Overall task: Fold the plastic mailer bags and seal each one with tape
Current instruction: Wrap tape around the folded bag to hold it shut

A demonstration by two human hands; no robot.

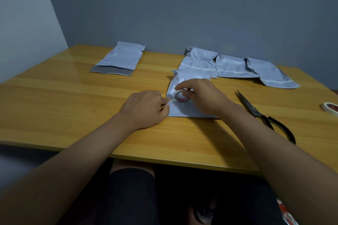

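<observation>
A: Status at the bench [73, 97]?

B: Person is working on the folded mailer bag [184, 107], lying flat mid-bench, right under both hands. Right hand [199, 97] is curling its grip round the tape roll [181, 96], holding it on edge on top of the bag. Left hand [146, 107] is pinching what looks like the free tape end at the bag's left edge. Too small to confirm the strip itself.

A: How's that bag going to handle?

B: My read: thin plastic film, light, slick, no stiffness. It's probably going to spring open unless something is pressing the fold. Best hold is flat pressure on the fold line, not a pinch at a corner.

A: Tape?

B: Light, rigid ring. Grabbing it by the rim is working fine. The end is sticky, so it's likely going to cling to fingers.

A: Rest of the stock?

B: Three bags showing white strips [236, 68] are sitting just behind the working one, towards the wall. One unsealed bag [118, 58] is lying far left, well apart. Scissors [259, 113] are lying to the right of the right hand, untouched. Second tape roll [330, 108] is sitting at the right edge.
</observation>
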